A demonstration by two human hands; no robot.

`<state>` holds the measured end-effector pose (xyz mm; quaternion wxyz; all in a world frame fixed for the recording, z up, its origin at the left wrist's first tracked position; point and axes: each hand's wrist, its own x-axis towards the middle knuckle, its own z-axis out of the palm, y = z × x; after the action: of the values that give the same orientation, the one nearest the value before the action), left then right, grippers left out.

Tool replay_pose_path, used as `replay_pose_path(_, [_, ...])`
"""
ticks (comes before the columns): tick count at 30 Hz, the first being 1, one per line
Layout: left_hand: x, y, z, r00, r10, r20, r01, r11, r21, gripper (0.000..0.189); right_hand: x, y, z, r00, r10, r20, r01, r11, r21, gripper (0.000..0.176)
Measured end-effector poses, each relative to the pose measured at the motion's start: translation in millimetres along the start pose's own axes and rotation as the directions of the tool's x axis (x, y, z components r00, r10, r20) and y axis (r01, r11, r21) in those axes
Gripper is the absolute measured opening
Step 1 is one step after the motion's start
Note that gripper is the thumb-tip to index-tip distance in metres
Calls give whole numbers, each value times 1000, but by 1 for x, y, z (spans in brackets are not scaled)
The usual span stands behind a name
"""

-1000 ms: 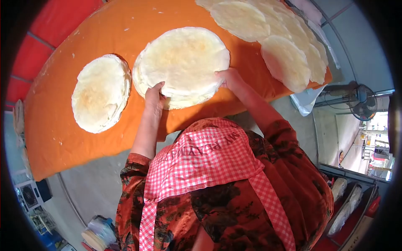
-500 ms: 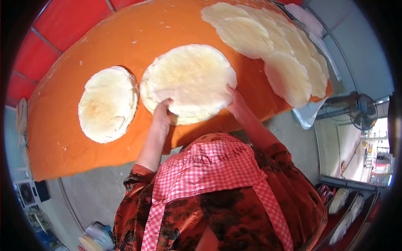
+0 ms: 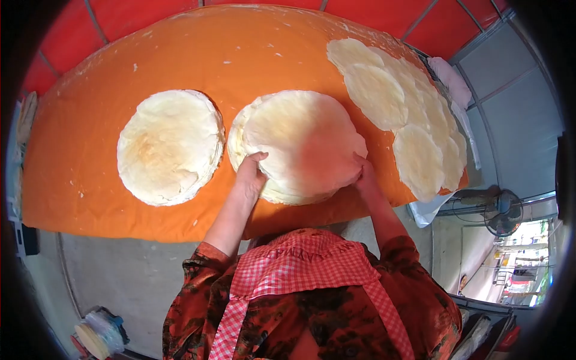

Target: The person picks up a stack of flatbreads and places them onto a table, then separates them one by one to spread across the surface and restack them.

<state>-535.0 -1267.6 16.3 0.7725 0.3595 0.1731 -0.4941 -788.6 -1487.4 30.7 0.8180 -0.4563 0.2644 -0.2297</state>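
Observation:
In the middle of the orange-covered table lies a stack of thin round flatbreads (image 3: 237, 132). Its top flatbread (image 3: 288, 135) sits off-centre to the right, leaving the left edges of those below showing. My left hand (image 3: 251, 175) grips the near left edge of this top flatbread, thumb on its upper face and fingers mostly hidden. At its right edge, my right hand (image 3: 364, 174) pinches the rim, the fingers partly hidden below. A second stack of flatbreads (image 3: 171, 147), browned in patches, lies left of my left hand.
Several overlapping flatbreads (image 3: 418, 159) spread over the right end of the orange table cover (image 3: 240, 66). A standing fan (image 3: 503, 213) is beyond the table on the right. Red panels (image 3: 150, 18) run behind the far edge.
The top flatbread has shifted right on the middle stack, with both hands still at its edges. The head view has turned, so the table appears lower and more level.

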Motion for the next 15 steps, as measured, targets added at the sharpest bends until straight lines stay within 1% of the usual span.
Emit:
replay_pose_path(1, [10,-1,-7,1000,-15,-8,15,999,37,41,-9,-2,-7,994,-100,52,111,957,-269,39])
replay_pose_path(2, [13,-4,-11,999,-31,-18,32,997,73,40,-18,-5,-14,974,-199,103,224,831,-509,39])
replay_pose_path(3, [15,-10,-14,994,-72,84,69,997,37,39,-26,-13,-20,957,-251,144,268,579,-770,40])
replay_pose_path(4, [12,-10,-12,981,-80,177,81,997,-1,39,-24,-18,-23,932,-281,229,303,257,-918,40])
replay_pose_path(5, [10,-4,-12,963,-57,262,70,997,-41,39,-22,-16,-33,913,-291,286,361,253,-898,41])
replay_pose_path(6, [7,-6,-11,971,-12,238,18,1000,-21,39,-18,-10,-46,888,-296,352,428,250,-868,41])
replay_pose_path(7, [14,-1,-17,982,-56,181,37,994,106,35,-14,-4,-60,864,-282,417,491,293,-820,41])
replay_pose_path(8, [-11,8,0,998,-59,20,56,993,103,34,-13,4,-71,844,-269,465,534,332,-777,40])
replay_pose_path(9, [-1,2,-5,975,-68,211,64,998,24,35,-6,18,-74,973,-168,158,231,732,-641,43])
replay_pose_path(10, [15,-2,-11,982,-67,178,52,995,88,36,1,27,-85,998,-48,37,60,857,-511,45])
replay_pose_path(11, [32,-9,-16,988,-71,140,49,987,151,36,9,36,-97,994,74,-86,-99,937,-336,47])
replay_pose_path(12, [38,-13,-17,992,-76,99,53,975,215,37,13,40,-116,995,72,-72,-93,929,-359,48])
replay_pose_path(13, [23,-8,-4,997,-31,72,18,984,175,37,21,42,-124,996,65,-57,-81,924,-373,49])
replay_pose_path(14, [12,-3,5,998,12,57,-22,983,181,35,17,29,-102,994,50,-95,-78,946,-314,49])
replay_pose_path(15, [4,4,16,998,50,46,-58,980,189,33,1,-7,-46,989,36,-141,-72,965,-254,50])
